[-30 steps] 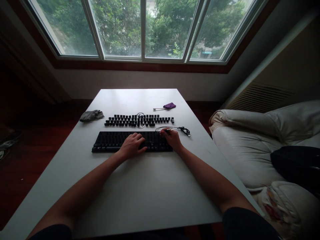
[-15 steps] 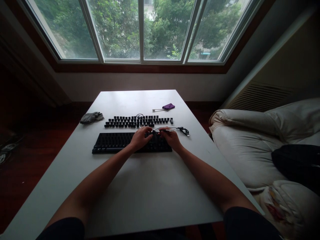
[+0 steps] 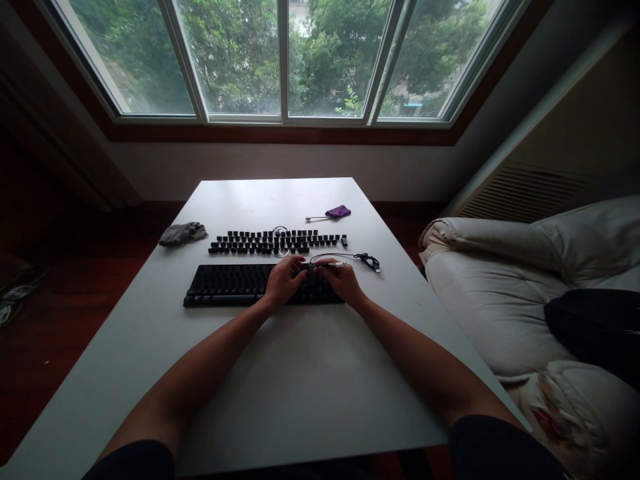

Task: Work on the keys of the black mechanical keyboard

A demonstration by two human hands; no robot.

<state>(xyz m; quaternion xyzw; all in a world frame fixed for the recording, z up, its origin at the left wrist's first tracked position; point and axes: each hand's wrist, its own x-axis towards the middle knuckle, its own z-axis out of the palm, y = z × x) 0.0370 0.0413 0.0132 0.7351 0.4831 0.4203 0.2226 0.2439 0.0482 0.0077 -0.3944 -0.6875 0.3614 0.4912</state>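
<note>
A black keyboard (image 3: pixel 225 283) lies on the white table in front of me. My left hand (image 3: pixel 284 281) rests over its right half, thumb and forefinger apart, with no object visible between them. Close by on the right, my right hand (image 3: pixel 343 280) is closed around a thin silvery tool (image 3: pixel 338 265), which pokes out past the fingers; its exact kind is too small to make out. The fingertips of both hands point toward each other above the keyboard's upper edge. My hands cover part of the keys beneath.
Behind the keyboard stand rows of loose black keycaps (image 3: pixel 255 241). A coiled black USB cable (image 3: pixel 369 261) lies to the right. Farther back is a purple pouch (image 3: pixel 339 211) beside a thin stick; a grey cloth (image 3: pixel 183 233) sits at the table's left edge. A sofa (image 3: pixel 475 293) flanks the right side.
The small dark piece between my fingertips no longer stands out above the keyboard. My left hand has shifted slightly right; my right hand stays nearly in place, still gripping the tool.
</note>
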